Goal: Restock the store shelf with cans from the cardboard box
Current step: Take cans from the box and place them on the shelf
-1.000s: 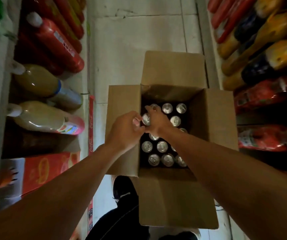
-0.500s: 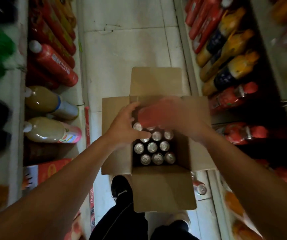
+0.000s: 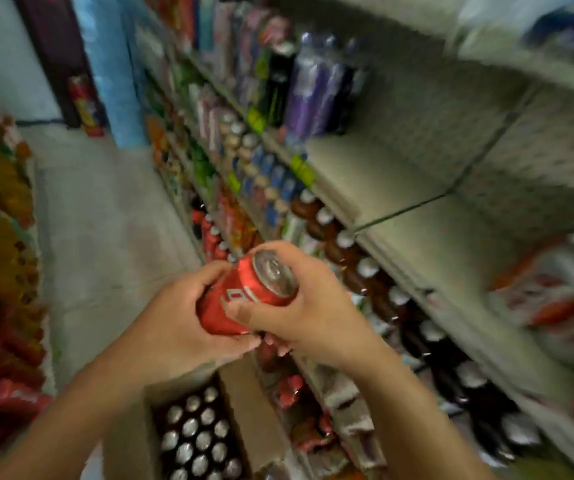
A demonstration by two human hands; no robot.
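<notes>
A red can (image 3: 244, 296) with a silver top lies tilted between both hands at mid-frame. My left hand (image 3: 178, 320) cups its lower end from the left. My right hand (image 3: 299, 306) wraps its upper end from the right, thumb across the label. Below them the open cardboard box (image 3: 254, 420) stands on the floor, with several silver can tops (image 3: 198, 434) showing inside. To the right a pale shelf board (image 3: 417, 216) runs up the frame, bare in its middle stretch. The view is blurred.
Brown bottles (image 3: 358, 268) with white caps fill the shelf level below the bare board. Purple and dark bottles (image 3: 309, 95) stand at the board's far end, and red-and-white packs (image 3: 555, 306) at its near end. Bottles line the left shelves (image 3: 11, 244). A tiled aisle floor (image 3: 105, 220) runs between.
The view swung up from the box toward the right-hand shelves. Both hands rose out of the box, now holding a red can between them.
</notes>
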